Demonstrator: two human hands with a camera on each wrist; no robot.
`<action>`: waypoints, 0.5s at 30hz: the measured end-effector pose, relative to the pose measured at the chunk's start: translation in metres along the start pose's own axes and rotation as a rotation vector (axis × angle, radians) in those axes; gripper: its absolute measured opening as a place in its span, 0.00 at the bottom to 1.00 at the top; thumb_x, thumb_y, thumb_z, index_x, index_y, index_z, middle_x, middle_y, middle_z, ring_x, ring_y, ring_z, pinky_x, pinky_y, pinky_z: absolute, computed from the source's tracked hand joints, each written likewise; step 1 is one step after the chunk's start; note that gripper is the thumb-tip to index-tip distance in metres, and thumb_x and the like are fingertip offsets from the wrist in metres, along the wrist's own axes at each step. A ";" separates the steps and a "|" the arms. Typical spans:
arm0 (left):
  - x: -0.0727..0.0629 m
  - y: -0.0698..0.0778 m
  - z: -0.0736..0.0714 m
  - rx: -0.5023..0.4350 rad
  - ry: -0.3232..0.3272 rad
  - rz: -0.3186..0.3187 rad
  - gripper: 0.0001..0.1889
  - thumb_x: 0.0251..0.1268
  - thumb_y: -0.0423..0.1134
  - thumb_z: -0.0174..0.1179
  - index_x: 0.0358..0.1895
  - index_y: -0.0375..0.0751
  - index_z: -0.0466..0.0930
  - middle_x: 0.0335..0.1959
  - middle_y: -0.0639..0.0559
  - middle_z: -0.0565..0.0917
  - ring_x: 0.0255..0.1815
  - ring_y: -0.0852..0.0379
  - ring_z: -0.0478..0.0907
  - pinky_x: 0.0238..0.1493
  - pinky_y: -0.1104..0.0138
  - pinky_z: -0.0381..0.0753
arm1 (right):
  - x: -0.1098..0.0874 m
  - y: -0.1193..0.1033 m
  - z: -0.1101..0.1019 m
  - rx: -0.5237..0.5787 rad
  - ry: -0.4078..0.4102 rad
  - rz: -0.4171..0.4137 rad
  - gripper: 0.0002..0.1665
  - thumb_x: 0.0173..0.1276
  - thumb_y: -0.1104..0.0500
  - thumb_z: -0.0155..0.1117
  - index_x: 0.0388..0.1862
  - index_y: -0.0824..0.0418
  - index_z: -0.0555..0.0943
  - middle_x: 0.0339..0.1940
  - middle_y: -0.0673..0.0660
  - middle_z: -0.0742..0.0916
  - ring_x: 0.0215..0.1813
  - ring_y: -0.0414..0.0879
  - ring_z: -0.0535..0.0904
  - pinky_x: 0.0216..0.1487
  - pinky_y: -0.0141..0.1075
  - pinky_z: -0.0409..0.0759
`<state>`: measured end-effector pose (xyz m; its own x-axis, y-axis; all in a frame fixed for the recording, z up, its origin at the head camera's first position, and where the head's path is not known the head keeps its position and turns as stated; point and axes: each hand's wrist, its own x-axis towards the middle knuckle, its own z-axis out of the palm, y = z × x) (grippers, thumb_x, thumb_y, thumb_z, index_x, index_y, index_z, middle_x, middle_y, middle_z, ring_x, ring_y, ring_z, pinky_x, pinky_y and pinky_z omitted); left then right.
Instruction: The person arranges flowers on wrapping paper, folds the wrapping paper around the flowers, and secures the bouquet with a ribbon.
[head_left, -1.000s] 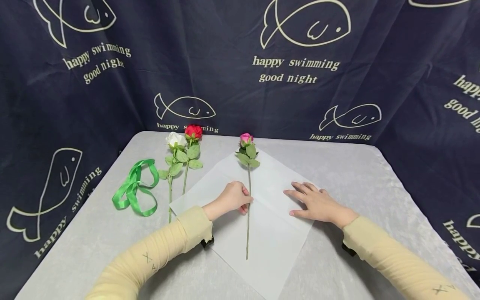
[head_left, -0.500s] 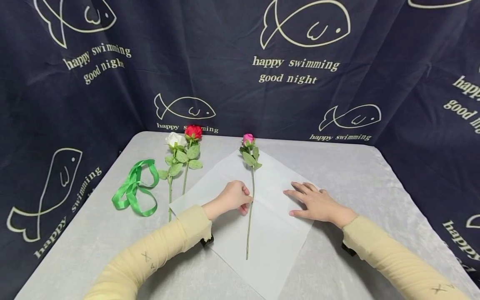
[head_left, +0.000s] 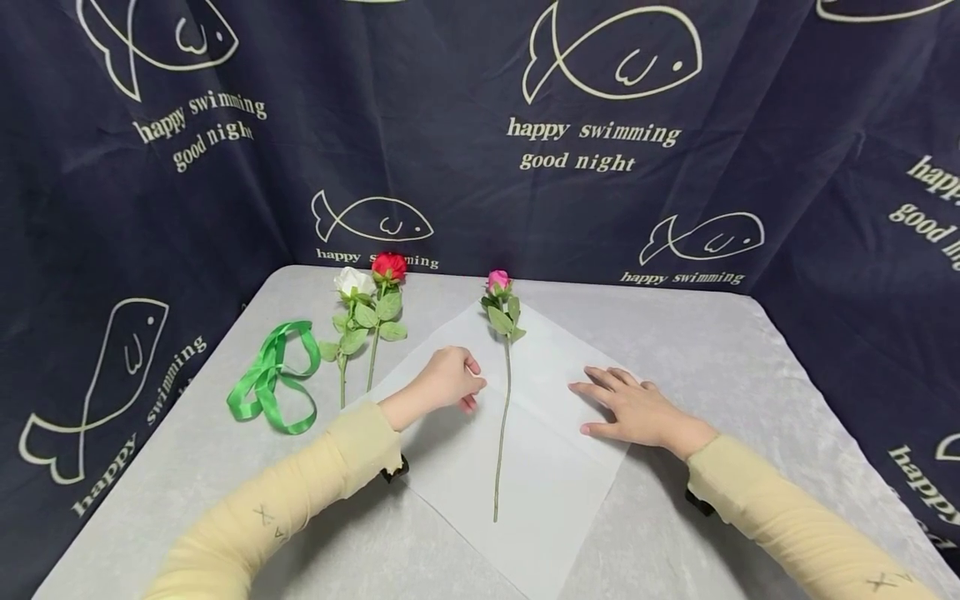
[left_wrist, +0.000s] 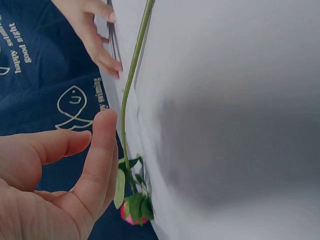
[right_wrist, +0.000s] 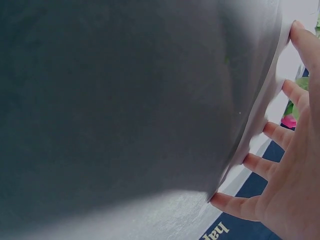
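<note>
Head view bright, white paper [head_left: 543,467] evenly lit, soft shadow below left sleeve [head_left: 273,504]. Right wrist dim, tablecloth [right_wrist: 110,120] mostly shadowed; left wrist hazy.

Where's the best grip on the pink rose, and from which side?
I'd pinch the pink rose midway, below its leaves, coming from the left: the stem is thin and bare there, lying near-to-far beside the left hand.

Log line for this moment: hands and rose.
left hand: holds nothing, beside pink rose | right hand: rests on paper | pink rose: lies across paper
</note>
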<state>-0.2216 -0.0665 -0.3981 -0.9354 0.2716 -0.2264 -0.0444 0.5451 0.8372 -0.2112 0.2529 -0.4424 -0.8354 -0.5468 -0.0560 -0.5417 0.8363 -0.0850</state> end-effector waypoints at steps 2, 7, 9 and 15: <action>-0.001 -0.001 -0.006 0.025 0.010 0.006 0.08 0.60 0.30 0.61 0.37 0.29 0.73 0.24 0.35 0.83 0.15 0.54 0.81 0.23 0.63 0.83 | 0.000 0.000 0.000 0.000 0.001 -0.002 0.43 0.58 0.24 0.50 0.70 0.39 0.64 0.74 0.56 0.64 0.71 0.63 0.59 0.49 0.69 0.67; -0.004 -0.005 -0.021 0.105 0.059 0.043 0.09 0.59 0.32 0.62 0.38 0.30 0.73 0.19 0.43 0.83 0.14 0.56 0.80 0.23 0.64 0.83 | -0.001 -0.001 -0.002 0.008 0.000 -0.002 0.43 0.58 0.24 0.51 0.70 0.40 0.65 0.74 0.56 0.64 0.71 0.63 0.59 0.50 0.70 0.66; -0.005 -0.006 -0.028 0.137 0.078 0.048 0.11 0.58 0.32 0.63 0.39 0.30 0.73 0.19 0.45 0.83 0.14 0.56 0.80 0.23 0.64 0.83 | -0.001 -0.002 -0.002 0.012 0.002 -0.003 0.42 0.59 0.25 0.51 0.69 0.40 0.65 0.73 0.56 0.64 0.70 0.64 0.59 0.50 0.71 0.66; -0.010 -0.004 -0.048 0.235 0.144 0.051 0.12 0.59 0.35 0.62 0.41 0.31 0.74 0.24 0.46 0.82 0.16 0.59 0.79 0.22 0.69 0.79 | -0.001 -0.002 -0.003 0.011 0.006 -0.003 0.41 0.59 0.26 0.51 0.69 0.40 0.65 0.73 0.56 0.64 0.70 0.63 0.60 0.50 0.71 0.65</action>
<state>-0.2290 -0.1096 -0.3756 -0.9754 0.1967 -0.0998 0.0707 0.7076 0.7031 -0.2093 0.2517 -0.4390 -0.8346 -0.5486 -0.0495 -0.5428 0.8344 -0.0961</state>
